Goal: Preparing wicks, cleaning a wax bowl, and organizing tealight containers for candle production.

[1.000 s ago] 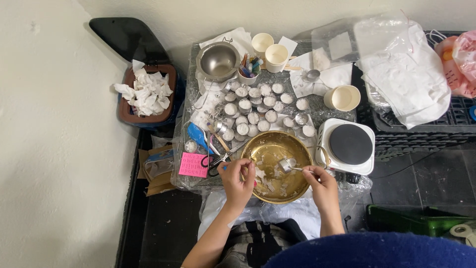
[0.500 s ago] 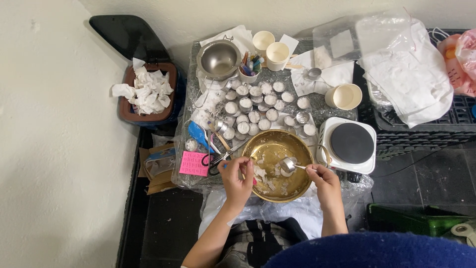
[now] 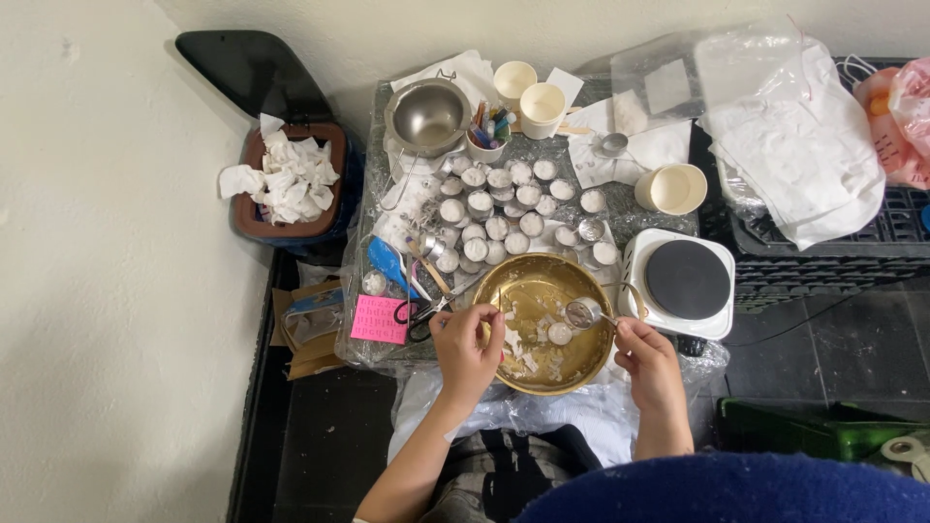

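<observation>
- We see a small grey stone-look table [image 3: 620, 145] against a pale wall, wrapped in clear plastic sheet, over a dark floor.
- Near centre of the table: one round brass-coloured bowl [image 3: 542, 281], shiny, with white waxy scraps and one small white disc in it.
- Left hand [image 3: 468, 349] sits at the bowl's left rim, fingers curled and pinched on a small white scrap; we cannot tell how firm the hold is.
- Right hand [image 3: 647, 356] is at the bowl's right rim, closed on the handle of a small metal spoon [image 3: 582, 312]; the spoon head hangs over the bowl interior.
- Far of the bowl: a cluster of small round tealight cups [image 3: 504, 208], white fill in metal shells, about twenty; exact count unclear.
- Far left: one steel bowl [image 3: 427, 116], empty, matte inside.
- Three cream paper cups: two far centre [image 3: 542, 105], one at right [image 3: 677, 188].
- One small cup of coloured sticks [image 3: 489, 131] just beside the steel bowl.
- Right of the brass bowl: one white hotplate [image 3: 686, 281] with a black round top.
- Left edge: pink sticky note [image 3: 379, 320], scissors [image 3: 418, 315], blue tool [image 3: 387, 261].
- Left of the table on the floor: one brown bin [image 3: 254, 228] full of crumpled white tissue.
- Far right: black crate [image 3: 872, 242] with crumpled clear plastic on it.
</observation>
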